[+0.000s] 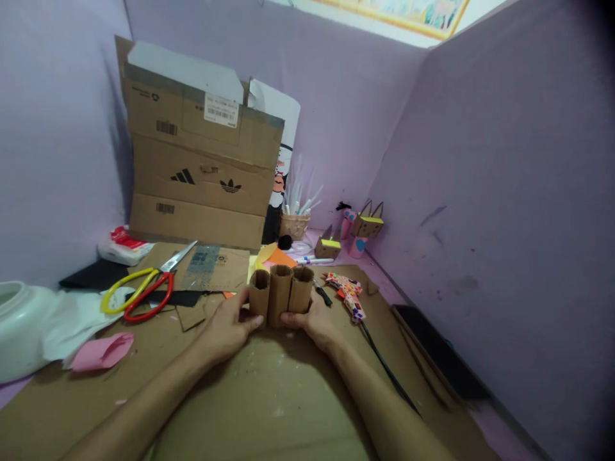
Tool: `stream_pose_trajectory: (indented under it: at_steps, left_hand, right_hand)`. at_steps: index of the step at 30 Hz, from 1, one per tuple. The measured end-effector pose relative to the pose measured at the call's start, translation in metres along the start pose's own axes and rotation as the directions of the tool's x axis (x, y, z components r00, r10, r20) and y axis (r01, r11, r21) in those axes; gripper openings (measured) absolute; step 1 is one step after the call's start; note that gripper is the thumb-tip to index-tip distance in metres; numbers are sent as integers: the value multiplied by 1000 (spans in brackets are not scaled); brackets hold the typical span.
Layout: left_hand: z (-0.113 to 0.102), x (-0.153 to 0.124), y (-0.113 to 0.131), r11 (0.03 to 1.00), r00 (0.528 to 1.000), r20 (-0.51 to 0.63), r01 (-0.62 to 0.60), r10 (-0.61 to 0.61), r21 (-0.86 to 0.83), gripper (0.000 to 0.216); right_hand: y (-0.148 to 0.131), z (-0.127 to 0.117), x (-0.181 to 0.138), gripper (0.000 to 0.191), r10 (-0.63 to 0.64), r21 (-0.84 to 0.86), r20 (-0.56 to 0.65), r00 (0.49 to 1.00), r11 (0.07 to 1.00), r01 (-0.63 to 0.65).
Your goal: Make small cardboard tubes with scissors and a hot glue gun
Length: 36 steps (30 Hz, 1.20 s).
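Here, the left hand (234, 328) closes snugly on the left tube (259, 298), and the right hand (319, 325) hugs the other two tubes (281, 294), left of the colorful glue gun (346, 289).

A pinkish-purple desk (507, 437) is largely covered by a brown cardboard sheet (269, 400). Three cardboard tubes (280, 298) stand upright at its middle, a patterned glue gun (348, 287) lies at right, a curled pink piece (93, 355) at left; a small basket (294, 226) stands far.

3 cdbd. tubes (280, 298), scissors (161, 271) (1 pr.)
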<state>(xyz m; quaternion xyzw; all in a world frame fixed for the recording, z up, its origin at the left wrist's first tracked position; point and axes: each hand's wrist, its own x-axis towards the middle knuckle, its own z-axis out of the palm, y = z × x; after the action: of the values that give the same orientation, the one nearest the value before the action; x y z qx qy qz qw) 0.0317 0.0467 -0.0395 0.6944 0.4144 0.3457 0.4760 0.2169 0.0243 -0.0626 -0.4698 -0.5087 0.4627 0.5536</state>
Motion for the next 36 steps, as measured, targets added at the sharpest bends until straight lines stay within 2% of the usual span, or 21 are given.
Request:
stream_pose_trajectory:
  at_steps: [4, 23, 33, 36]
  left_hand:
    - [5, 1, 0, 997, 999, -13, -31, 32, 66, 48]
    - [10, -2, 5, 995, 995, -94, -8, 18, 103, 55]
    - [12, -1, 1, 994, 997, -80, 5, 3, 105, 45]
    - [13, 0, 1, 990, 990, -140, 42, -23, 134, 44]
  right_hand:
    - [0, 2, -1, 50, 10, 1, -29, 1000, 1000, -9]
    - [2, 2, -1, 44, 44, 43, -33, 998, 998, -43]
    - [-1, 2, -1, 46, 30, -1, -7, 1000, 1000, -30]
    - [-3, 5, -3, 46, 27, -17, 4, 1000, 999, -27]
